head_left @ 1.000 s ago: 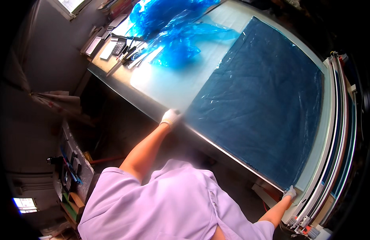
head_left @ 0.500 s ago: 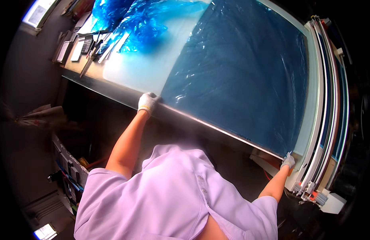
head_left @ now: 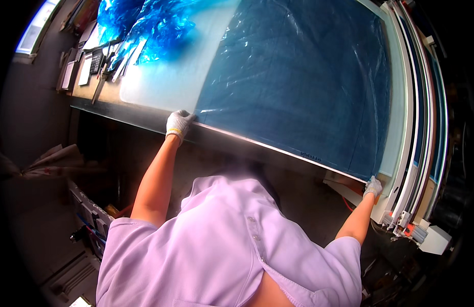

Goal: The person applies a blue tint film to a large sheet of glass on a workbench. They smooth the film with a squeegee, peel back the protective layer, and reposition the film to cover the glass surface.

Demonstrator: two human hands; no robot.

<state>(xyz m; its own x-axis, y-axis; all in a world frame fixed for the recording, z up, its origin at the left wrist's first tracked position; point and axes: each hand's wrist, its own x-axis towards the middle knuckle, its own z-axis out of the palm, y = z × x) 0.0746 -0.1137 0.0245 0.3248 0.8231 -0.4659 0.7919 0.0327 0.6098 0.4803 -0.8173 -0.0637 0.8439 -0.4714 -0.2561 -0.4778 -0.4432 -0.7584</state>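
Observation:
A large translucent blue plastic film (head_left: 298, 87) lies over the worktable, a few shiny creases running across it. My left hand (head_left: 179, 124), in a white knit glove, is closed on the near left corner of the film at the table's front edge. At the near right corner, my right hand (head_left: 373, 187), also gloved, pinches the film with its fingers closed. Between the two hands the film's near edge follows the pale table edge. A dark mark shows on the film close to that edge.
Crumpled bright blue film (head_left: 165, 33) is heaped on the frosted white sheet (head_left: 160, 84) at the far left. Near it lie a calculator (head_left: 97, 62) and several tools. Long machine rails (head_left: 424, 112) border the right side. A dark rack (head_left: 88, 207) stands at my lower left.
The film has become smoother, with fewer creases toward its near and right edges. Both hands keep their grip at the corners, and the whole view has shifted slightly.

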